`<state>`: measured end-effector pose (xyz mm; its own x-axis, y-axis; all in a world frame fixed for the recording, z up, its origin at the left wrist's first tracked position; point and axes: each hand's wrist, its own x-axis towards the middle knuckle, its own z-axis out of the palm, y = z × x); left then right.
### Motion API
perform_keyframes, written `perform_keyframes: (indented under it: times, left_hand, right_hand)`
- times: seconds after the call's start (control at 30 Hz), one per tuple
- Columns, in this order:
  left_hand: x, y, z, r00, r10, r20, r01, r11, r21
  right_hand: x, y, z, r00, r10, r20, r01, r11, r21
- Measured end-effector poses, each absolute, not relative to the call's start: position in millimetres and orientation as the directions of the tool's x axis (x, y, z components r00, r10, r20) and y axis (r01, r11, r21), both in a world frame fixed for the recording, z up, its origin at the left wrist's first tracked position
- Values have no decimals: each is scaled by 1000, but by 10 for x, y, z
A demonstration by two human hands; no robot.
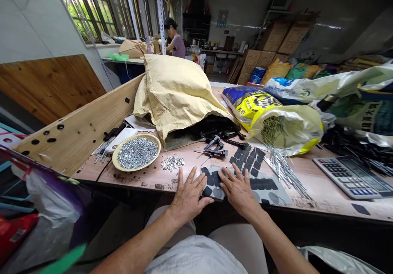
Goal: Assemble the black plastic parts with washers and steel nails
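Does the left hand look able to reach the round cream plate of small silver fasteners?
Probably yes: the left hand rests close to the plate, with only a low scatter of loose fasteners between.

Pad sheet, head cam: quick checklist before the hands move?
Left hand position: ok. The left hand rests open at the left edge of the sheet of black pads.
Right hand position: ok. The right hand lies open on the sheet.
Hands free of tools: ok. Neither hand shows a tool.
Loose washers: ok. The loose washers sit apart from the sheet, to its left.
Long nails: not ok. The long nails lie close beside the sheet's right side.
Pads under the palms: cannot tell. The hands hide them.
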<state>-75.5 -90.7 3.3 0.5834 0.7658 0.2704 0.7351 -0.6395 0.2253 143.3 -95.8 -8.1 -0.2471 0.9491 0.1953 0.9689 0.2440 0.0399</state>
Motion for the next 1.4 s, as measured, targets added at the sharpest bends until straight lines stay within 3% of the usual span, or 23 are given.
perform_keyframes:
  times: [0.17,0.37,0.6,1.0,1.17,1.3,1.4]
  left_hand:
    - [-848,-967,46,522,807,275,772,-585,251]
    - [-1116,-943,18,391,859,331,839,-481,256]
    - [-1417,-615,-63,236,849,473,849,-417,325]
    - [-1397,-421,-27,225,890,397,864,-370,341]
    - [-1296,-373,25,251,893,374,881,-371,294]
    - [-1246,-347,55,259,901,349,892,-361,272]
    - [-1238,-331,70,263,904,338,887,-364,285]
  right_hand:
    - [1534,-1042,-30,-245,950,192,967,253,-16]
    - [1639,-800,-11,-209,935,288,967,241,-81]
    - [1351,-44,134,-292,900,323,945,324,-49]
    - [1046,387,-12,-357,896,266,915,392,-93]
    - [1152,369,111,-389,866,314,873,456,-176]
    - [1327,250,314,-260,865,429,882,394,-260]
    - [1477,7,444,-116,835,537,835,375,-403]
